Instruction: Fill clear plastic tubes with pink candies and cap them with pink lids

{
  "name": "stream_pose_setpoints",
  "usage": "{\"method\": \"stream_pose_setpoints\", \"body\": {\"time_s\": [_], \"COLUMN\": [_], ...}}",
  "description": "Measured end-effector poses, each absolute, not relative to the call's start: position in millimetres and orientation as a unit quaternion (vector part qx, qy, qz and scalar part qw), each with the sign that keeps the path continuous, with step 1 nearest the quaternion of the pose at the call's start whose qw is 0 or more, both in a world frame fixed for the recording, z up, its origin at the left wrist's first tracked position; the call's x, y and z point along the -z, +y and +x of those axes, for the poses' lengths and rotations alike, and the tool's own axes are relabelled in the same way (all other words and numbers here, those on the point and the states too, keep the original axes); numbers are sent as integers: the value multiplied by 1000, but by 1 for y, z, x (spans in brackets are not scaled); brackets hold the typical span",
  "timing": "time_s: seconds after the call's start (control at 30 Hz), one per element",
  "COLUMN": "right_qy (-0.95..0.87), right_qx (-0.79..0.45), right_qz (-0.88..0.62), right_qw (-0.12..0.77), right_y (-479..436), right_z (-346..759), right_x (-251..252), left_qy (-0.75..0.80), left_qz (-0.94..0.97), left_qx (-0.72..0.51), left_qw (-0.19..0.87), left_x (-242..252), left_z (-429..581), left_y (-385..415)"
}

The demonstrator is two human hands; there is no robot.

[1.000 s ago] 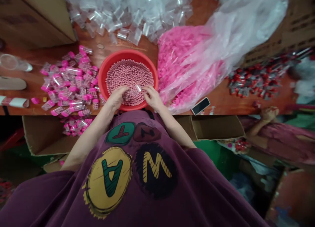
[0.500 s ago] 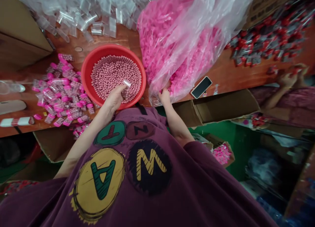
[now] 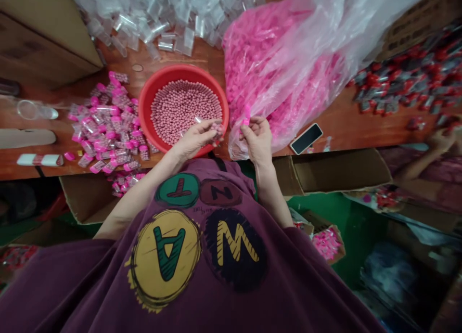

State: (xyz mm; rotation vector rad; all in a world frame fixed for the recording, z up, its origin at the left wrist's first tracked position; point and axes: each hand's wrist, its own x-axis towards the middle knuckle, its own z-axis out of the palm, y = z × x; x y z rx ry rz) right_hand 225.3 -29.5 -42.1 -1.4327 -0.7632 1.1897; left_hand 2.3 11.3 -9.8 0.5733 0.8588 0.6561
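Observation:
My left hand (image 3: 197, 139) is over the near right rim of the red basin (image 3: 145, 107), closed around a small clear bottle (image 3: 216, 130) with pink beads in it. Pink beads (image 3: 184, 109) fill much of the basin. In my right hand (image 3: 259, 139), thumb and fingers pinch a bright pink cap (image 3: 247, 114). That hand is at the front of a large clear plastic bag (image 3: 238, 149), which bulges with pink caps (image 3: 260, 49). A gap separates the bottle from the cap.
Capped bead-filled bottles (image 3: 108, 126) lie piled left of the basin. Clear empty bottles (image 3: 187, 39) are heaped behind it. A phone (image 3: 306, 138) lies near the table edge. At right, red-and-grey pieces (image 3: 400, 83) are spread near another person's hand (image 3: 442, 140).
My left hand has lifted the bottle out of the beads toward the basin's right rim. My right hand has come out of the bag with a pink cap. The view has shifted slightly left.

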Motion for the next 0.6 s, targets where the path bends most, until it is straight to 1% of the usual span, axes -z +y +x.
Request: {"method": "stream_pose_setpoints", "body": {"time_s": [0.07,0.17,0.3,0.37,0.47,0.6], "right_qy": [-391,-501,-603,-620,-595,-564], "right_qx": [-480,-434,-366,-372,-391,-350], "right_qz": [-585,-572,-547,-525,-527,-566], "right_qw": [524,483,450,448,464,488], "right_y": [-11,4,5,5,5,5], "right_z": [201,174,159,156,149,132], "right_x": [25,6,-8,-9,-4,4], "left_qy": [393,389,382,382,395,404], "left_qz": [275,269,230,209,195,188], "left_qx": [-318,-358,-402,-416,-431,-450], "left_qw": [818,805,800,798,788,774], "left_x": [9,8,7,6,5,2], "left_z": [1,-5,-13,-16,-19,-16], "left_y": [12,12,10,9,8,6]}}
